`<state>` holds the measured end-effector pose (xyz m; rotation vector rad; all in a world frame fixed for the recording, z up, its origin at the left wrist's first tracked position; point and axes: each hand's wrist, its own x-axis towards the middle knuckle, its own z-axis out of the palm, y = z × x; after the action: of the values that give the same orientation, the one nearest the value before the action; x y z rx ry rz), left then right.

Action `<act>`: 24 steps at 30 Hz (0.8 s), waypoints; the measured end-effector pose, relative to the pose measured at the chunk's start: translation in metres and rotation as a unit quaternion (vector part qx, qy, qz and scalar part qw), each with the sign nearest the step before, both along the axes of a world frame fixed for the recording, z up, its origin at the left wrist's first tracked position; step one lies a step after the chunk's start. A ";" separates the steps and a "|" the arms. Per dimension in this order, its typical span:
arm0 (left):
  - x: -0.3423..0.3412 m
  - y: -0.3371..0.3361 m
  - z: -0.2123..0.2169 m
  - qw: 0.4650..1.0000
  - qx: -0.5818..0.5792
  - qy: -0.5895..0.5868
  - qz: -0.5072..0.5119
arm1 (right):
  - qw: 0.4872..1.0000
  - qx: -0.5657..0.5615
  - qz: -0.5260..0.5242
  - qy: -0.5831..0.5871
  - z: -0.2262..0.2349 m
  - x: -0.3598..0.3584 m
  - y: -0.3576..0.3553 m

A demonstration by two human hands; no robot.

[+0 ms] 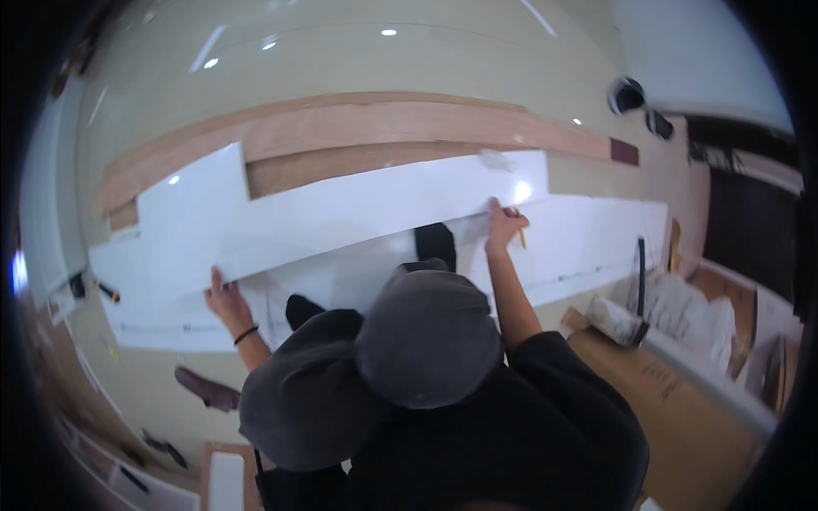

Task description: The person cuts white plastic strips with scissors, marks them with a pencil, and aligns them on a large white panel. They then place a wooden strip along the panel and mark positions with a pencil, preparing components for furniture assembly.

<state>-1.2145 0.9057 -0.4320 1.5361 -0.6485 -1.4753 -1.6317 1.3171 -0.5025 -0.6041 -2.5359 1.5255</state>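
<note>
A long white panel [341, 209] with a wider, squared left end lies across in front of me, its near edge lifted off a larger white sheet [596, 243]. My left hand [226, 302] grips that near edge toward the left end, thumb on top. Farther right, my right hand [506, 226] is closed on the same edge, thumb also on top. A thin yellow stick, perhaps a pencil [522, 239], pokes out from the right hand. The undersides of both grips are hidden by the panel. My dark-socked foot [435, 242] is under the near edge.
Long wooden boards [358, 128] lie beyond the panel. A cardboard box [665, 400] stands at the right, near crumpled clear plastic [694, 315]. At the left are a tool with a dark and orange handle [107, 292] and a brown shoe [206, 388]. Dark shoes [626, 95] sit far right.
</note>
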 end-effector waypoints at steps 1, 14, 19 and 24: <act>0.001 -0.001 0.000 1.000 0.002 -0.001 -0.007 | 1.000 -0.009 -0.001 -0.009 0.001 -0.001 -0.003; 0.009 -0.005 -0.012 0.997 0.026 0.054 -0.054 | 0.980 -0.198 -0.026 0.013 0.073 -0.046 0.005; 0.019 -0.012 -0.029 0.996 0.044 0.062 -0.056 | 0.999 0.001 -0.052 0.010 0.048 -0.091 0.033; 0.027 -0.007 -0.032 0.956 0.033 -0.206 -0.207 | 0.999 0.008 -0.036 -0.024 -0.004 -0.134 0.107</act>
<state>-1.1873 0.8990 -0.4641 1.8607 -1.2402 -1.4907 -1.7659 1.4240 -0.5064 -0.7303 -2.5292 1.4818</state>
